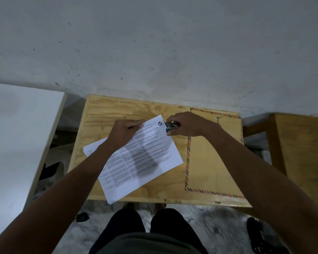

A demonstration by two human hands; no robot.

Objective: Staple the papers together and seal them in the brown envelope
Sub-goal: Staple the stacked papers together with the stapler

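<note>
A stack of printed white papers (145, 158) lies tilted on the plywood table (106, 110), its near corner hanging over the front edge. My left hand (124, 132) presses flat on the upper left part of the stack. My right hand (186, 124) grips a small blue and metal stapler (170, 127) at the stack's top right corner, beside a round black logo. The brown envelope (213, 162), edged with red and black stripes, lies flat on the table's right side, partly under my right forearm.
A white board or tabletop (20, 129) stands to the left of the table. A second wooden piece of furniture (301, 143) stands to the right. A grey wall runs behind. My legs and a patterned floor show below the front edge.
</note>
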